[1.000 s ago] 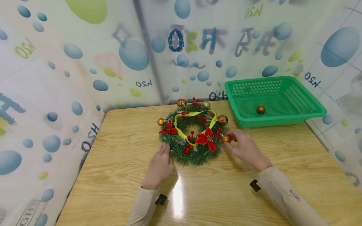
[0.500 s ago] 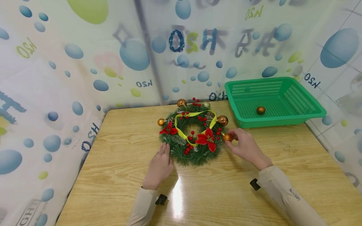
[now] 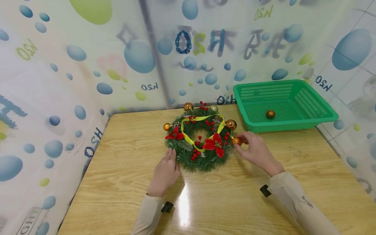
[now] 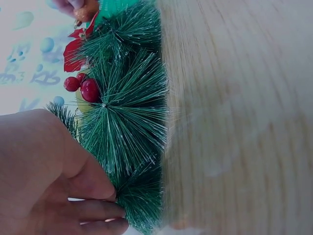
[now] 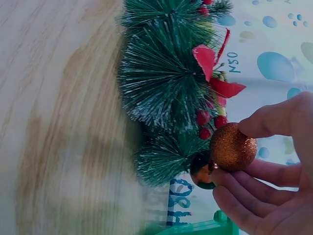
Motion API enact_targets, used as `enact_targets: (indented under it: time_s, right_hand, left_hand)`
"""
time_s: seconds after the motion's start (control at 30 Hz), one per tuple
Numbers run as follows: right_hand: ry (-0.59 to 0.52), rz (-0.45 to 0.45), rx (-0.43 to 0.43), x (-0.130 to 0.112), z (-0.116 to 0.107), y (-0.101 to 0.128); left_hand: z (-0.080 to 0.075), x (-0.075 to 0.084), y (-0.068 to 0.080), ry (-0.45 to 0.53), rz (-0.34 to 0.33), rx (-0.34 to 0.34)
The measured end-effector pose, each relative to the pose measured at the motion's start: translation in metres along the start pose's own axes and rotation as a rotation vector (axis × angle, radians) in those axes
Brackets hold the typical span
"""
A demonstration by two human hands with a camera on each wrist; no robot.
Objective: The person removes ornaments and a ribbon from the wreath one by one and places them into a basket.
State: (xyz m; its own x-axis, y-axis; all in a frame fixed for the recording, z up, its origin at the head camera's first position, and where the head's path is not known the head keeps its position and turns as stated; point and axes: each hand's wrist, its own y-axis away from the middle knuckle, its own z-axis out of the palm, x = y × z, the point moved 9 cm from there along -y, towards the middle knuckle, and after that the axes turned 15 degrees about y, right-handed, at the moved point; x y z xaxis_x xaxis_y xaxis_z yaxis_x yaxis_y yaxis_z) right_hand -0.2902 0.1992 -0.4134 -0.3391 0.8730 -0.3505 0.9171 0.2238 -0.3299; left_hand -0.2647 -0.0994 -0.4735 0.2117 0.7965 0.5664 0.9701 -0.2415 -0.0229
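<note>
A green pine wreath (image 3: 191, 160) lies on the wooden table, trimmed with red poinsettias (image 3: 215, 145), red berries, baubles and a yellow ribbon (image 3: 188, 138). My right hand (image 3: 255, 150) pinches a glittery copper bauble (image 5: 234, 147) between thumb and fingers at the wreath's right side. In the head view a thin loop of string rises from that bauble toward the shiny copper bauble (image 3: 231, 124) on the wreath. My left hand (image 3: 165, 173) rests at the wreath's lower left edge, its fingers extended against the pine needles (image 4: 122, 122).
A green plastic basket (image 3: 293, 126) stands at the back right of the table (image 3: 129, 182), with one glittery bauble (image 3: 270, 114) inside. A curtain (image 3: 117, 65) printed with bubbles hangs behind and at the sides.
My right hand has shifted slightly right and up with the bauble, and its string loop now shows more clearly. The left hand and the wreath stay in place.
</note>
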Motion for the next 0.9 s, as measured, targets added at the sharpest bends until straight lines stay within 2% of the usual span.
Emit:
enact_targets:
  time_s: [0.23, 0.57, 0.73, 0.9]
  right_hand:
    - [0.007, 0.007, 0.047, 0.004, -0.011, -0.001]
    - [0.043, 0.004, 0.253, 0.021, -0.052, -0.004]
    - [0.070, 0.030, 0.321, 0.039, -0.075, -0.010]
    - [0.033, 0.090, 0.303, 0.070, -0.087, -0.017]
  left_hand:
    - [-0.001, 0.001, 0.000, 0.004, -0.005, -0.005]
    - [0.001, 0.000, -0.001, -0.009, -0.012, -0.016]
    - [0.003, -0.002, -0.002, -0.003, -0.017, -0.021]
    - [0.003, -0.002, -0.001, 0.002, -0.021, -0.025]
